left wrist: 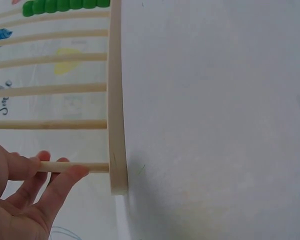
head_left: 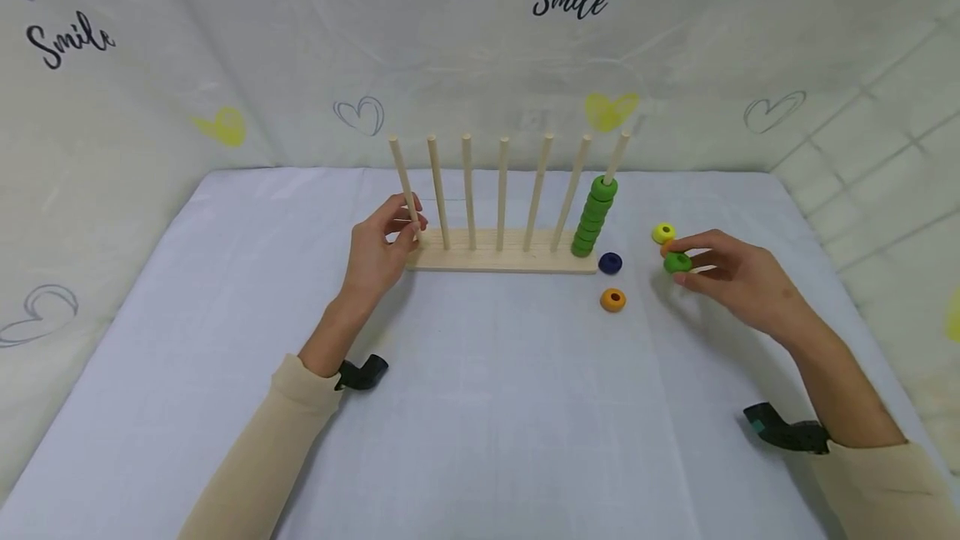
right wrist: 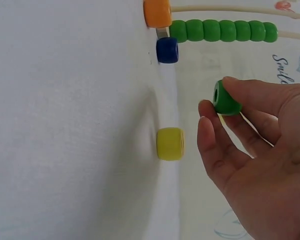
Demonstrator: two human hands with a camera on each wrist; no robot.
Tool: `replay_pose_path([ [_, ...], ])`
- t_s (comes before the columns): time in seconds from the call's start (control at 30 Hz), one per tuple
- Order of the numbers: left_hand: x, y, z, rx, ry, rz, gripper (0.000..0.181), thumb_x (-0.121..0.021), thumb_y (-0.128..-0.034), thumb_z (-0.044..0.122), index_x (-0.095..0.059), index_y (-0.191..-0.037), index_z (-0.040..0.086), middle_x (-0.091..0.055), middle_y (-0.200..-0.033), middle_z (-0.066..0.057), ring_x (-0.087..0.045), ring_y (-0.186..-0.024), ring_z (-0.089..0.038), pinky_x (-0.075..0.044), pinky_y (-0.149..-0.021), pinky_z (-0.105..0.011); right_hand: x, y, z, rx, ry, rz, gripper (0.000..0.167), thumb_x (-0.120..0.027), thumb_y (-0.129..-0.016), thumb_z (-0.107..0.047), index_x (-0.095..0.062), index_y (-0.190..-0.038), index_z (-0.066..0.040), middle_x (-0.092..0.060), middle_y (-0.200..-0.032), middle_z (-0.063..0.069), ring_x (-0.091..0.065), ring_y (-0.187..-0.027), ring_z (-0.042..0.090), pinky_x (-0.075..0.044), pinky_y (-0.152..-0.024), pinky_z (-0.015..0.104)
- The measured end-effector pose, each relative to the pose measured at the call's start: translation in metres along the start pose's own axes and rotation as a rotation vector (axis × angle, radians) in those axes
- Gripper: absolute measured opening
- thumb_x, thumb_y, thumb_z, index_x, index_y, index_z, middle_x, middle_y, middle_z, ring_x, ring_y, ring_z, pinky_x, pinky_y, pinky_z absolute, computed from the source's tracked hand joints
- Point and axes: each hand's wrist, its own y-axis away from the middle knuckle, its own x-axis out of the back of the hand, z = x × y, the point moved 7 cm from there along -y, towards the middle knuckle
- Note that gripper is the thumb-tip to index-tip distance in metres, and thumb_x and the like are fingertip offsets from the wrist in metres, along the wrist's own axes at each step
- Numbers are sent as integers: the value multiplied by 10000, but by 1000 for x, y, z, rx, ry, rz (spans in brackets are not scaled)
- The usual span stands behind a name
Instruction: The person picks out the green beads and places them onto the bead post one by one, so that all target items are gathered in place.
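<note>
A wooden peg rack (head_left: 502,262) stands on the table with a row of upright pegs. My left hand (head_left: 377,252) holds the leftmost peg (head_left: 400,165) low down; the left wrist view shows thumb and fingers around that peg (left wrist: 97,168). On the rightmost peg sits a stack of green beads (head_left: 594,219). Right of the rack, my right hand (head_left: 738,280) pinches a loose green bead (right wrist: 225,98) between thumb and fingers, held above the table. Its hole faces sideways in the right wrist view. Just beyond the fingers an orange bead (head_left: 665,248) is partly hidden.
A dark blue bead (head_left: 611,263) lies by the rack's right end, with another orange bead (head_left: 612,300) nearer the front. A yellow bead (head_left: 663,232) rests farther back on the right. Behind the white-covered table (head_left: 495,407) hangs a printed cloth (head_left: 465,48).
</note>
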Motion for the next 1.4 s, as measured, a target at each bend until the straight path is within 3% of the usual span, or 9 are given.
replay_pose_path([
  [0.13, 0, 1, 2, -4, 0, 2, 203, -590, -1024, -25, -636, -1199, 67, -737, -1097, -240, -731, -1039, -402, -667, -884, -467, 3, -2, -2, -1, -38, 49, 387, -773, -944, -99, -666, -1316, -124, -619, -1151, -255, -608, -984, -137, -527, -813, -3],
  [0.4, 0, 1, 2, 2, -10, -1, 209, -588, -1025, -24, -633, -1206, 71, -736, -1097, -236, -727, -1047, -399, -665, -892, -475, 5, -7, -3, -50, -84, 79, 412, -763, -966, -182, -636, -1352, -115, -601, -1203, -236, -598, -1020, -90, -526, -832, -10],
  [0.53, 0, 1, 1, 8, -8, -1, 211, -590, -1026, -22, -633, -1210, 71, -737, -1106, -236, -726, -1054, -402, -665, -894, -474, 5, -9, -5, -53, -101, 92, 437, -766, -963, -185, -621, -1366, -98, -610, -1250, -179, -598, -1035, -63, -534, -831, 0],
  [0.7, -1, 1, 1, 9, -11, -3, 210, -590, -1026, -21, -636, -1206, 75, -741, -1095, -218, -728, -1054, -403, -667, -891, -468, 7, -10, -9, -54, -116, 118, 465, -782, -945, -146, -619, -1377, -92, -601, -1233, -212, -609, -1019, -64, -541, -819, 8],
  [1.07, 0, 0, 2, 1, -7, 7, 211, -590, -1019, -36, -636, -1193, 73, -741, -1084, -226, -731, -1039, -407, -672, -873, -466, 10, -16, -31, 53, -238, 196, 434, -773, -909, 15, -657, -1323, -45, -644, -1197, -139, -646, -1042, -6, -557, -870, 33],
  [1.4, 0, -1, -1, 0, 12, 1, 203, -583, -1030, -21, -635, -1204, 68, -730, -1107, -257, -730, -1051, -410, -682, -849, -450, 14, -20, -43, 78, -266, 253, 426, -737, -944, -8, -619, -1354, -15, -653, -1201, -146, -632, -1087, 14, -535, -909, 18],
])
